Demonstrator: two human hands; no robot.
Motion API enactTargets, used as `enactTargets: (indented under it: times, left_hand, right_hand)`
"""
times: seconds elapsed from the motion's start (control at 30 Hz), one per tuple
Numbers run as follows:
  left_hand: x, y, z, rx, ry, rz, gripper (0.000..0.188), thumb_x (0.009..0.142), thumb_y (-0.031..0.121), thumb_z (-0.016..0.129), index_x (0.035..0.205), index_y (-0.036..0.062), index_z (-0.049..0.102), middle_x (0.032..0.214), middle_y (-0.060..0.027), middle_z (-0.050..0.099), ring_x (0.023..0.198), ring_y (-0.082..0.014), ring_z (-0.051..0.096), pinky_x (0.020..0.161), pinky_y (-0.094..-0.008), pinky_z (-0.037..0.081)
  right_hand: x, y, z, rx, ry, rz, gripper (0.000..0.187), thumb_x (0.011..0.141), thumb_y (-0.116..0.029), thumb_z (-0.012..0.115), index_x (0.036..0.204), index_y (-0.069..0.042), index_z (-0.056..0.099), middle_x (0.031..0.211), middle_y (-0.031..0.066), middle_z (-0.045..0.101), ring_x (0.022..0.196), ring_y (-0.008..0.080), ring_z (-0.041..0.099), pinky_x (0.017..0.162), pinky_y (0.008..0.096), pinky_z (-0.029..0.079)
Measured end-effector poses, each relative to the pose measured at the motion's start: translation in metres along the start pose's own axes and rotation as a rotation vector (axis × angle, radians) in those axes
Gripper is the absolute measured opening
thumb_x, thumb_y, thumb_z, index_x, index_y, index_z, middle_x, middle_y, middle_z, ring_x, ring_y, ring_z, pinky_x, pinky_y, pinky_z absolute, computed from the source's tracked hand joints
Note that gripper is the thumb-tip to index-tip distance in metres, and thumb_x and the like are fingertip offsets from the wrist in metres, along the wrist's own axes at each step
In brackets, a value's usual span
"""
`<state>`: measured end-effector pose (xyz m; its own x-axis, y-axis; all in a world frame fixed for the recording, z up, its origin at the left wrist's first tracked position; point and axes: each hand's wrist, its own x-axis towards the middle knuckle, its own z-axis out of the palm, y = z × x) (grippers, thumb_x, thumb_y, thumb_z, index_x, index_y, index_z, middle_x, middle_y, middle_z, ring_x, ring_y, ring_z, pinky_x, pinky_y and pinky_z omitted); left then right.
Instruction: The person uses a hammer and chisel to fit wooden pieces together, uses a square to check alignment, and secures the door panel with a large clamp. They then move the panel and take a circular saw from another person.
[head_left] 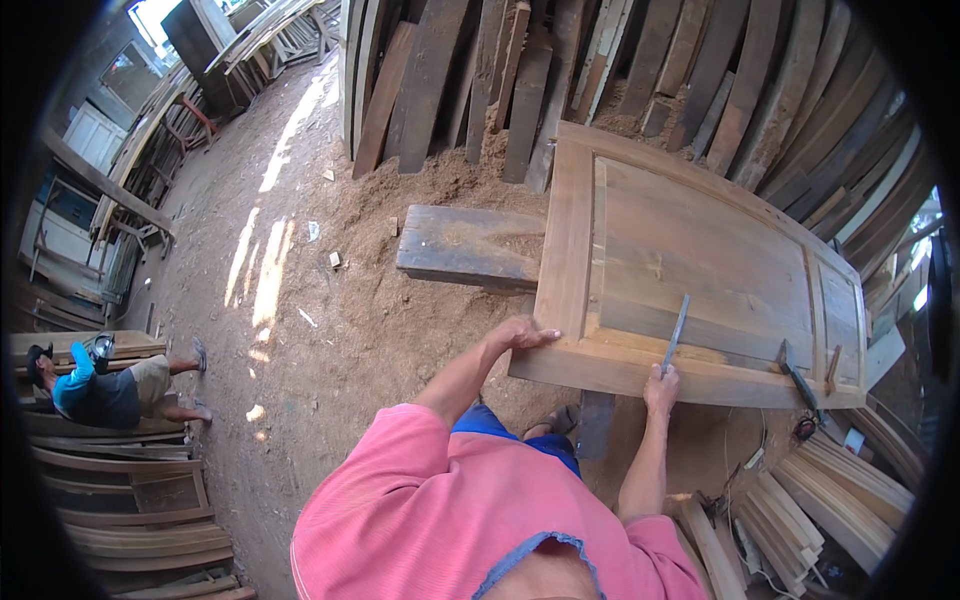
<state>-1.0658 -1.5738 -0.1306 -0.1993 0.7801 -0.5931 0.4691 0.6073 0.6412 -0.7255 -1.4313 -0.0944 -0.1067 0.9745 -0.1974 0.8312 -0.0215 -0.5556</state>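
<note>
A panelled wooden door (pixel 700 250) lies flat in front of me, its near edge running left to right. My left hand (pixel 527 333) rests on the door's near left corner, fingers stretched over the frame and holding nothing. Farther right, my right hand (pixel 661 388) is closed around a long, narrow metal chisel (pixel 678 330), with its blade pointing away from me over the near rail. The grip end is hidden in my fist. On the right end of the door lie a dark long-handled tool (pixel 798 378) and a short wooden stick-like piece (pixel 832 369).
A sawdust-covered wooden bench (pixel 470 243) sticks out left of the door. Boards (pixel 430 90) lean in a row behind it. Stacked planks (pixel 790 520) lie at the lower right. A person in blue sleeves (pixel 100 385) is at the far left, beside more wood.
</note>
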Motion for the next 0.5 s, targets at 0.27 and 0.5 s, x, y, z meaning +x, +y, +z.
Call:
enactTargets:
  times: [0.27, 0.5]
  left_hand:
    - [-0.014, 0.002, 0.007, 0.109, -0.102, 0.02, 0.083, 0.088, 0.08, 0.042, 0.109, 0.008, 0.076, 0.123, -0.0218, 0.067, 0.119, -0.0375, 0.062, 0.102, -0.0428, 0.047]
    - [-0.06, 0.003, 0.057, 0.07, -0.105, 0.054, 0.083, 0.091, 0.07, 0.05, 0.129, -0.0035, 0.062, 0.123, -0.0302, 0.064, 0.122, -0.0425, 0.059, 0.103, -0.0488, 0.047]
  right_hand:
    - [-0.097, -0.064, 0.02, 0.208, 0.156, -0.048, 0.032, 0.095, -0.028, 0.06, 0.108, 0.002, 0.064, 0.089, 0.0244, 0.069, 0.086, 0.0421, 0.068, 0.077, 0.0501, 0.05]
    - [-0.06, -0.004, 0.052, -0.006, 0.193, -0.348, 0.034, 0.096, -0.025, 0.056, 0.101, 0.007, 0.061, 0.091, 0.0287, 0.065, 0.086, 0.0469, 0.062, 0.078, 0.0533, 0.047]
